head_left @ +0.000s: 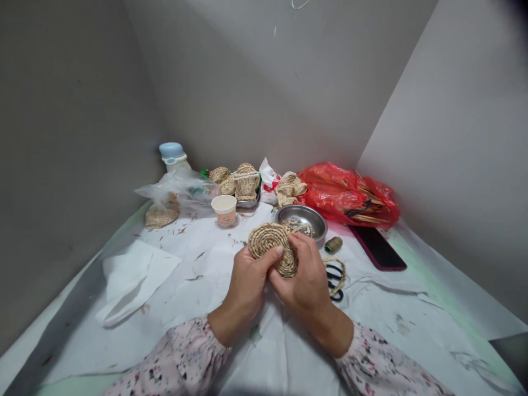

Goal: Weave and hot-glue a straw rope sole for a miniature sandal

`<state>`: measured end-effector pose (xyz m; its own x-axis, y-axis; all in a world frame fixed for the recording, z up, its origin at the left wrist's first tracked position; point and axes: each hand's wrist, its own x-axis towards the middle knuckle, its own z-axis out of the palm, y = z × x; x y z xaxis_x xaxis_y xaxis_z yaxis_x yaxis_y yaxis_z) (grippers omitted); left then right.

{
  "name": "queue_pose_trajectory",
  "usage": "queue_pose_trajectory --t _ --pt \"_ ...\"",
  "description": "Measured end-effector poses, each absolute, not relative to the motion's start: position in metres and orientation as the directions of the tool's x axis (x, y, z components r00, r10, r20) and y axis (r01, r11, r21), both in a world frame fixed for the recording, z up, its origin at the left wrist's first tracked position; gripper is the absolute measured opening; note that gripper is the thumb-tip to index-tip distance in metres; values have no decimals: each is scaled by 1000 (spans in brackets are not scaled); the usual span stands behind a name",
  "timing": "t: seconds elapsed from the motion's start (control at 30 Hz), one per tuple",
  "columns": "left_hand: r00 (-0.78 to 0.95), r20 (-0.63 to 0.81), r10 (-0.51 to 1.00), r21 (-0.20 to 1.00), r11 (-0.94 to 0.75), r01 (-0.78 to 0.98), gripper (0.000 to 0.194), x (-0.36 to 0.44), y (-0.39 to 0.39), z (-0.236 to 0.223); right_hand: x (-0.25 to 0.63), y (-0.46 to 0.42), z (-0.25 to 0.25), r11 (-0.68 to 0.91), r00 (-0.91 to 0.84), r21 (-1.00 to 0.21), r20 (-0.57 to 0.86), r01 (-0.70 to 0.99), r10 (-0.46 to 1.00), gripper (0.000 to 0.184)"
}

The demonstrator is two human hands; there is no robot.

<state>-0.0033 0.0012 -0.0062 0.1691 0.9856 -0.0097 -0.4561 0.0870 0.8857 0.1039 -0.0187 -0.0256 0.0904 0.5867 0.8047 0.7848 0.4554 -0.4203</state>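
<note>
Between my two hands is a coiled straw braid (268,241), made of round spirals that lie against each other. My left hand (251,275) grips it from the left, the thumb pressed across its front. On the other side my right hand (305,269) holds the smaller, lower coil, with its fingers bent over the right edge. A loose tail of braid (340,283) curves out past my right hand and lies over black-handled scissors (335,270), which are partly covered. Just behind the coils stands a metal bowl (317,220) with straw scraps in it.
A spool of green thread (333,245) and a phone (377,247) lie to the right. Behind are a red plastic bag (334,187) of straw, woven straw pieces (246,184), a paper cup (225,212) and a blue-lidded bottle (172,151). Folded white paper (140,275) lies left.
</note>
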Motion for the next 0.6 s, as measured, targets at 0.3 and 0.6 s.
queue_pose_trajectory --t 0.3,0.6 --pt "161 -15 987 896 84 -436 30 -4 2 -7 106 -17 -26 458 85 -411 810 788 581 45" --pt "169 -14 985 893 88 -441 29 -4 1 -7 106 -18 -24 462 86 -416 808 783 583 44"
